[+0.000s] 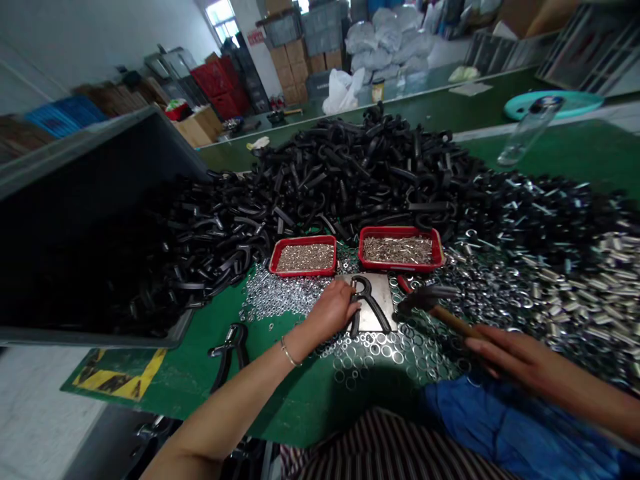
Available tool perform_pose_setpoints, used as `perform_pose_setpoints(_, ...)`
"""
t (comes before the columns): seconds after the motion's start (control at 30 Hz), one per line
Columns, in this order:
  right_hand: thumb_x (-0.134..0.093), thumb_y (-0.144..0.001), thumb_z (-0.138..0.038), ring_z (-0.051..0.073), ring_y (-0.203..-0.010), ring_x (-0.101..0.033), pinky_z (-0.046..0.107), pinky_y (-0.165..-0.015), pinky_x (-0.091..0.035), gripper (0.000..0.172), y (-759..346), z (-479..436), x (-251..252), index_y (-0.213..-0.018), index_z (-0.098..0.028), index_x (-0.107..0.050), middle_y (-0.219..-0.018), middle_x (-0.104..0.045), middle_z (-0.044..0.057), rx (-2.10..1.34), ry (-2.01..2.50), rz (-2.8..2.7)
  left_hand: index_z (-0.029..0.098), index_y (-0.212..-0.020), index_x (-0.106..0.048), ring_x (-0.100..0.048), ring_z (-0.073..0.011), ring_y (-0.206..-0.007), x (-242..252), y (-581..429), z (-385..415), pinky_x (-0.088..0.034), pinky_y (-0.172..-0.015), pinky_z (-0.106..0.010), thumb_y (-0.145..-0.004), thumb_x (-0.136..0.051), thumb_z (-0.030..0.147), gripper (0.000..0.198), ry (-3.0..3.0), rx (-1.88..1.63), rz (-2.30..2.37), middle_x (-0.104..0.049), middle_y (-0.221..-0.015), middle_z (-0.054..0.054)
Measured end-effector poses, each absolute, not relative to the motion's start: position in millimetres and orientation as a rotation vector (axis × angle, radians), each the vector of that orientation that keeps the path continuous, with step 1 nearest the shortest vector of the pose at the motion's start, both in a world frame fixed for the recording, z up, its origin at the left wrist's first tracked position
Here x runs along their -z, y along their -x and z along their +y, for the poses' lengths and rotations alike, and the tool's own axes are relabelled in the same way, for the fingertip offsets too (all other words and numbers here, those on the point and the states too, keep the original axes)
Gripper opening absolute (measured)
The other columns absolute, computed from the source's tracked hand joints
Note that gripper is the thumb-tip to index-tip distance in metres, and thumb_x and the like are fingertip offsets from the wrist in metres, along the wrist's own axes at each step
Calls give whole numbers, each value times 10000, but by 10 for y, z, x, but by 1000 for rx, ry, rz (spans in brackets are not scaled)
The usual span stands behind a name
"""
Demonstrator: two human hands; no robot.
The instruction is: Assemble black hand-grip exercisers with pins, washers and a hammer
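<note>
The left hand [330,310] has its grip closed on a black handle pair [367,303] on the steel plate [385,288], the right hand [505,350] clenches the hammer [427,298]; one joined pair [227,347] lies near-left, and a huge heap [350,167] waits far.

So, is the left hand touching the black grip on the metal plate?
Touching. The head view shows the left hand closed on the black grip at its top.

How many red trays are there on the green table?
2. The left red tray sits just beyond the left hand; the right red tray sits beside it, beyond the hammer head. Others may be hidden under the black pile.
</note>
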State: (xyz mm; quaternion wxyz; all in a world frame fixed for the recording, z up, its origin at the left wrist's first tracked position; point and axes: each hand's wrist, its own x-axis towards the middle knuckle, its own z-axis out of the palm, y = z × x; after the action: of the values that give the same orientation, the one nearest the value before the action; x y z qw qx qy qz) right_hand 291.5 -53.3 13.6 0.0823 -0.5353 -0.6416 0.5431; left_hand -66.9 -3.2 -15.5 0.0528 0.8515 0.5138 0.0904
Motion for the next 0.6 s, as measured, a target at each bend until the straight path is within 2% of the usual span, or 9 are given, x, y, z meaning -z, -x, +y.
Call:
perform_pose_setpoints(0.07,-457,-955,-580,209,-627,-614,338,-585,-483,396,-2786,-527,-180,-945,-231,-643,-708,-639,66,-1362,1559,-2182,139,-1141,-606,-576,-248,-1052,111,832,40,-470,-952,-389,-975,-533,311,250,-2502,-433,1630,-639,-1094,-115)
perform_pose_setpoints(0.13,-444,-973,-552,208,-648,-628,334,-610,-476,369,-2598,-480,-272,-981,-230,-625,-748,-666,61,-1180,1483,-2315,146,-1094,-630,-582,-250,-1055,26,1030,227,-462,-964,-393,-996,-465,270,228,-2453,-486,1822,-649,-1075,-116)
perform_pose_setpoints(0.23,-370,-1002,-545,198,-669,-635,313,-610,-471,391,-2255,-351,-397,-991,-220,-586,-796,-680,56,-1015,1372,-2352,108,-1065,-669,-594,-288,-1098,-90,1336,624,-453,-975,-407,-960,-453,180,250,-2310,-210,2230,-660,-1110,-172)
perform_pose_setpoints(0.33,-309,-1014,-542,210,-692,-643,318,-623,-479,429,-1983,-180,-372,-999,-199,-567,-816,-685,80,-869,1369,-2365,42,-962,-712,-654,-317,-1001,-109,1548,922,-492,-890,-385,-860,-535,108,214,-2142,89,2364,-695,-994,-220)
perform_pose_setpoints(0.4,-329,-1000,-558,218,-667,-638,327,-618,-480,444,-1889,-66,-307,-951,-191,-575,-776,-680,86,-878,1412,-2448,28,-902,-723,-678,-313,-931,-61,1623,993,-505,-845,-368,-831,-552,96,197,-2116,110,2347,-708,-907,-219)
perform_pose_setpoints(0.47,-343,-991,-576,212,-643,-626,325,-617,-477,458,-1852,17,-273,-885,-198,-579,-733,-666,75,-1000,1414,-2517,36,-932,-723,-676,-308,-957,8,1680,986,-499,-862,-366,-858,-529,121,224,-2129,88,2340,-711,-957,-220)
perform_pose_setpoints(0.53,-319,-999,-581,206,-663,-622,319,-630,-476,469,-1841,58,-285,-872,-211,-578,-738,-659,63,-1116,1372,-2473,66,-959,-717,-666,-298,-981,66,1749,952,-489,-885,-368,-892,-517,170,235,-2148,-49,2335,-706,-1016,-207)
perform_pose_setpoints(0.6,-321,-999,-582,216,-730,-633,322,-665,-479,454,-1841,72,-300,-941,-223,-593,-796,-672,63,-1137,1354,-2362,106,-950,-705,-663,-272,-951,91,1818,924,-488,-874,-356,-910,-531,219,211,-2117,-305,2317,-707,-1007,-167)
